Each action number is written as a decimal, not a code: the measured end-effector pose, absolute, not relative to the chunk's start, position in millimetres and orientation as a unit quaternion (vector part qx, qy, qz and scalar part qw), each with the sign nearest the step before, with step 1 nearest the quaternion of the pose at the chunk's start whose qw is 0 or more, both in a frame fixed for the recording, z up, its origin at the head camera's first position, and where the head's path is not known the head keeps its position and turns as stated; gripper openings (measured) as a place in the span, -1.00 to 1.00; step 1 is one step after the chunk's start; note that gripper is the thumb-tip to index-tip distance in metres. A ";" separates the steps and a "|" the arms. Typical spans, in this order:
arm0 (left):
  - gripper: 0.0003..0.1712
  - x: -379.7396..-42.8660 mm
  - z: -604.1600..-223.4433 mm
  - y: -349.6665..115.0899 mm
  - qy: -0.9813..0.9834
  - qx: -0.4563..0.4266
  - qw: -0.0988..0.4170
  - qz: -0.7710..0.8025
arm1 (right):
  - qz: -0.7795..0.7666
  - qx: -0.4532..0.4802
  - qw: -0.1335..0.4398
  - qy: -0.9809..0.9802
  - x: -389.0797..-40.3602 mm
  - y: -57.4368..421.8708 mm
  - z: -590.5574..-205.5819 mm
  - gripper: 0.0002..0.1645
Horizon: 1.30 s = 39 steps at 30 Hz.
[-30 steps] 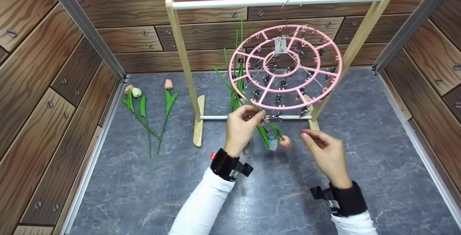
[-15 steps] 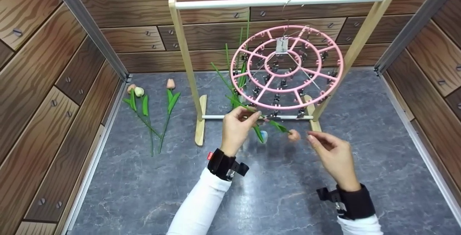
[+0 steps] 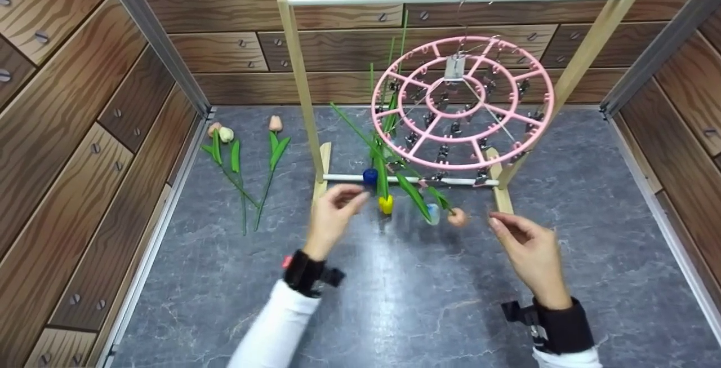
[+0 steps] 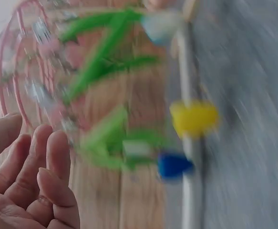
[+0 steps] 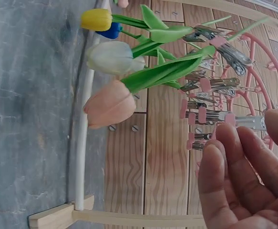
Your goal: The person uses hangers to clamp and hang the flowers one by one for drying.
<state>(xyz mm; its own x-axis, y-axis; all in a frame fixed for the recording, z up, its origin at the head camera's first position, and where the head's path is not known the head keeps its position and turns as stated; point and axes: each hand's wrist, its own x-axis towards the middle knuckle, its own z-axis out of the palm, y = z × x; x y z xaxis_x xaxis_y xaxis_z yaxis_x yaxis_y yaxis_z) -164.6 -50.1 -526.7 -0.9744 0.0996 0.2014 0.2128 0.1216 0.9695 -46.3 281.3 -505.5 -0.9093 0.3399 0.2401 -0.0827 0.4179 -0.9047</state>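
Observation:
A pink round clip hanger [image 3: 445, 165] hangs from a rack's top rail. Several artificial tulips hang heads-down from its metal clips [image 5: 236, 59]: a peach tulip [image 5: 110, 105], a whitish tulip with a blue tint [image 5: 109, 57], a yellow tulip [image 3: 386, 204] and a blue tulip [image 3: 370, 176]. My left hand [image 3: 331, 216] is just left of the blue tulip, fingers loosely bent around nothing. To the right of the peach tulip is my right hand [image 3: 529, 252], also holding nothing, its fingers relaxed below the clips. The left wrist view is blurred.
Loose tulips lie on the grey marbled floor at left: a peach one [image 3: 275, 123], a white one [image 3: 226, 134] and another peach one [image 3: 214, 128]. The rack's wooden posts [image 3: 301, 75] and lower white bar [image 3: 343, 178] frame the hanger. Wood-patterned walls enclose the space.
My left hand has let go of the tulip stem and moved left, away from the hanger. The yellow and blue tulip heads now show. The right hand stays beside the peach tulip, holding nothing.

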 end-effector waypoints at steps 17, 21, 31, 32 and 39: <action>-0.34 -256.3 -659.8 -260.5 -0.942 0.129 -0.065 -0.304 | 0.532 -0.082 0.207 -0.817 -24.0 270.1 -524.5 -0.82; -0.57 -257.1 -656.0 -256.6 -0.951 0.143 -0.073 -0.263 | 0.536 -0.082 0.204 -0.815 -23.4 269.5 -526.5 -0.82; -0.78 -264.6 -655.4 -252.5 -0.964 0.113 0.031 -0.238 | 0.530 -0.077 0.202 -0.820 -22.6 269.1 -523.5 -0.81; -0.78 -258.2 -640.4 -247.5 -0.960 0.112 0.055 -0.249 | 0.530 -0.078 0.201 -0.820 -22.3 269.2 -523.0 -0.81; -0.80 -202.3 -511.0 -200.6 -0.906 0.099 0.231 -0.340 | 0.527 -0.065 0.219 -0.818 -18.9 268.6 -518.9 -0.82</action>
